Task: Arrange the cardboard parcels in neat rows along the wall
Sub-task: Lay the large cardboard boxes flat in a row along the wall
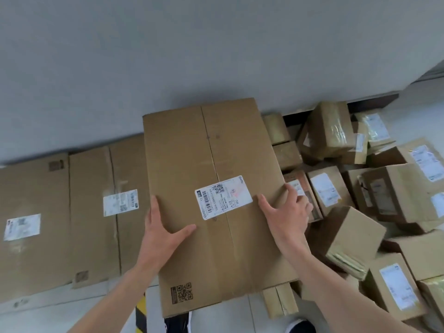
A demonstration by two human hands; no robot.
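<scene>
A big flat box (216, 152) lies in the middle, its far end against the grey wall (168, 56). It sits slightly askew, and its near end reaches toward the person's feet. A taped seam runs down its length. A white shipping label (223, 198) is stuck across the seam near the middle of the top, and a printed code square (181, 293) marks the near left corner.

Both hands rest on top of the big box. The left hand (163, 227) lies flat beside the box's left edge, fingers straight and pointing toward the wall, thumb stretched out toward the label, grasping nothing. The right hand (286, 215) lies just right of the label, fingers splayed and relaxed. Its thumb is on the cardboard and its outer fingers reach past the box's right edge, clasping nothing.

Left of the big box, two more flat boxes lie side by side along the wall, the nearer one (108, 200) touching it and the farther one (33, 248) beyond. Each carries a white label. Right of the big box, a jumble of small parcels (396, 188) is heaped at all angles, some tilted and some taped. One small parcel (280, 301) pokes out from under the box's near right corner. A yellow-and-black floor stripe (140, 313) shows below its near left corner.
</scene>
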